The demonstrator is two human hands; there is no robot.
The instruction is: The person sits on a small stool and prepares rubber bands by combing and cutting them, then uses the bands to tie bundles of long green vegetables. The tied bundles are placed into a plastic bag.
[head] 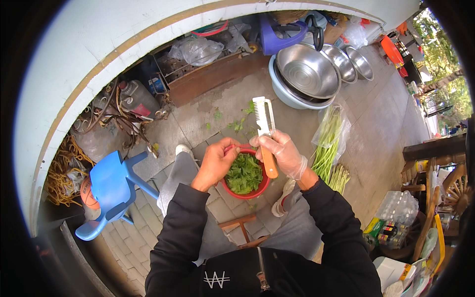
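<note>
My right hand [284,150], in a clear disposable glove, grips a multi-purpose peeler [264,118] by its wooden handle. Its metal head, toothed along one edge, points away from me. My bare left hand [219,157] pinches a narrow red piece [243,146] over the basin's far rim. Whether that piece is the basin's handle or a separate thing, I cannot tell. Below both hands a red plastic basin [266,184] stands between my feet, holding green leaves [243,174]. Right of my right hand lies a bundle of long green stalks [326,148], partly inside a clear plastic bag [343,124].
Steel bowls [308,70] and a light blue tub [282,97] stand ahead on the right. A blue plastic chair [113,185] and a basketball [89,193] are at the left. Loose leaves [236,125] dot the paving. A wooden stool [243,232] shows between my legs.
</note>
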